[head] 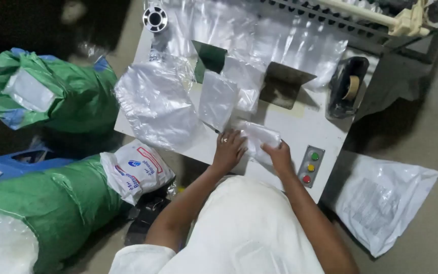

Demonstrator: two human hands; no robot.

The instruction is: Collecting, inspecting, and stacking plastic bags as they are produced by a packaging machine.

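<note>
Both of my hands rest on a small clear plastic bag lying on the white machine table. My left hand presses flat on the bag's left end, a ring on one finger. My right hand pinches the bag's right edge between thumb and fingers. Just beyond the bag, another clear plastic bag stands partly upright against two dark metal plates.
A larger clear plastic sheet hangs over the table's left side. A panel with green, yellow and red buttons sits at the table's right front. A tape dispenser stands far right. Green sacks and a white printed bag lie on the left; a white bag lies on the floor right.
</note>
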